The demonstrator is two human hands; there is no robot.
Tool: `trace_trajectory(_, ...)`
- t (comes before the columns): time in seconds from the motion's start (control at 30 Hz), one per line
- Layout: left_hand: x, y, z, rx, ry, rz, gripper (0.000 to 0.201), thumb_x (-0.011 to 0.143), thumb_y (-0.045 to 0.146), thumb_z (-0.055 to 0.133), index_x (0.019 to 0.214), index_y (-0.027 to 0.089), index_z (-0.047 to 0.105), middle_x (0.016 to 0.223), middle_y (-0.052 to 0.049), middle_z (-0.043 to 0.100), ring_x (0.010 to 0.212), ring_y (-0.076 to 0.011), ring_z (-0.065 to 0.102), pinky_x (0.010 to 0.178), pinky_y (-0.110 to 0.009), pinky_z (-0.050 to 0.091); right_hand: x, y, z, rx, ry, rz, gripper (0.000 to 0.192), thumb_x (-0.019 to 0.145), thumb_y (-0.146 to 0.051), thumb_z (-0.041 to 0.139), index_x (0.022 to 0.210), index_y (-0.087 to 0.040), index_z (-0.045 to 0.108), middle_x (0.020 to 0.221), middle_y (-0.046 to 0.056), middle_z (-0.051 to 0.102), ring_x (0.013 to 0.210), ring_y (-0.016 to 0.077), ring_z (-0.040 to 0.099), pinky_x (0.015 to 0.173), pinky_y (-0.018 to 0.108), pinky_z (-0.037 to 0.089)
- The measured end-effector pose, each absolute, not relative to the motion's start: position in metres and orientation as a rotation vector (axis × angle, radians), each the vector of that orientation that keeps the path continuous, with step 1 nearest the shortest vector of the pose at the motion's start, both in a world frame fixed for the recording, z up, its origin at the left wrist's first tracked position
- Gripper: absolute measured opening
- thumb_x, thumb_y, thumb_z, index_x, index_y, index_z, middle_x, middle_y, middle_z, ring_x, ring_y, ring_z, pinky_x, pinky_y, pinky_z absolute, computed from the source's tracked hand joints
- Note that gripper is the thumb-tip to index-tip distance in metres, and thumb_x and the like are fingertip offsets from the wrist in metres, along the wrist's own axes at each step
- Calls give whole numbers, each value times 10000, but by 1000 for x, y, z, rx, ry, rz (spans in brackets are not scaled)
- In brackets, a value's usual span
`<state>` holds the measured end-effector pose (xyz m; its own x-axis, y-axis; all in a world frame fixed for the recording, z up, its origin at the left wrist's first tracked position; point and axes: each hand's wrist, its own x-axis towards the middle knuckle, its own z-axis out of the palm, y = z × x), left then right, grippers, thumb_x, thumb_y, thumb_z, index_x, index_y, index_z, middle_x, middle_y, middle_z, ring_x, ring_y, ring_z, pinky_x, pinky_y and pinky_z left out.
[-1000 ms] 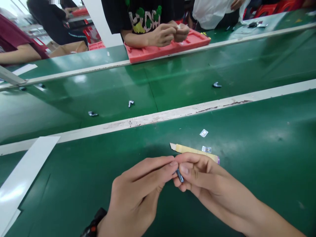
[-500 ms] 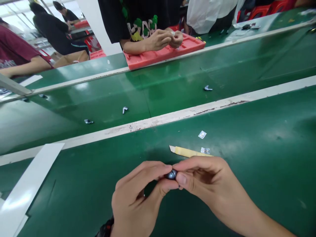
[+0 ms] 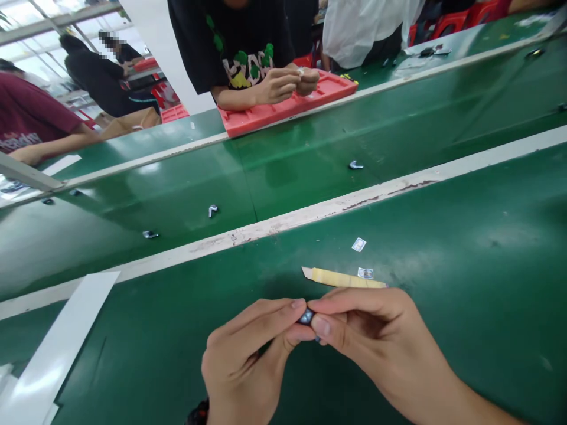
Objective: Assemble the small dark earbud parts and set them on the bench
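My left hand [image 3: 248,360] and my right hand [image 3: 372,336] meet fingertip to fingertip low in the view. Between them they pinch a small dark blue earbud [image 3: 306,317], mostly hidden by the fingers. Just beyond my hands a yellow paper strip [image 3: 341,278] lies on the green table [image 3: 465,248]. Two small white stickers rest near it, one [image 3: 365,273] touching the strip and one [image 3: 358,244] a little farther off.
Three more earbuds [image 3: 212,209] [image 3: 149,234] [image 3: 355,165] lie on the green conveyor belt beyond a white rail [image 3: 310,209]. Across the belt a person in a black shirt handles a small part over a red tray [image 3: 266,115]. A white strip [image 3: 57,348] lies at left.
The earbud turned in my fingers from stem-down to its rounded head showing. Both hands stayed together. The view tilted, so the belt items shifted left and down.
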<state>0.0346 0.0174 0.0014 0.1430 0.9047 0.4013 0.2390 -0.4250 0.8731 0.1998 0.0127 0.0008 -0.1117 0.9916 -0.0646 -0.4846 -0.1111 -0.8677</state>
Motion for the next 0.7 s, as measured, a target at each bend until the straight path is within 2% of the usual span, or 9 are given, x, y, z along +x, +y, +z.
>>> trace_trajectory(0.2,36,19,3,1633,1107,1267,353,745,47,812,982,308,815,885,13,814,724,-148,755,634,-169,628,199,13,0,-845,-847,1515,165,774,-127,804,843,-274,834,734,6,795,662,117,726,664,174,617)
trace_trajectory(0.3,38,18,5,1619,1144,1291,318,740,52,812,943,297,823,850,4,811,700,-160,752,610,-185,627,200,15,-3,-909,-858,1568,85,754,-185,840,818,-230,806,682,3,750,628,117,679,610,199,588)
trace_trajectory(0.37,39,17,7,1624,1186,1319,291,737,49,809,912,280,825,837,-4,806,688,-165,747,607,-196,626,202,15,-4,-945,-896,1680,142,744,-268,860,808,-193,757,650,-7,694,598,112,628,583,213,553)
trace_trajectory(0.47,38,16,7,1619,1193,1328,289,747,36,791,904,277,821,844,-2,800,695,-155,742,616,-187,620,205,14,-3,-942,-1077,1834,317,910,-457,671,799,-160,673,698,12,635,639,113,582,608,230,509)
trace_trajectory(0.53,37,17,6,1612,1153,1308,300,754,34,786,924,279,819,852,2,799,702,-146,739,618,-180,616,206,12,-2,-929,-1225,1836,419,998,-491,503,791,-154,642,743,27,615,673,115,561,634,235,481)
trace_trajectory(0.7,34,20,3,1583,1030,1276,329,763,44,795,986,286,812,846,-5,806,672,-147,726,579,-204,618,206,8,0,-1031,-1440,1573,440,1019,-451,441,740,-162,620,678,28,577,644,139,536,577,262,406)
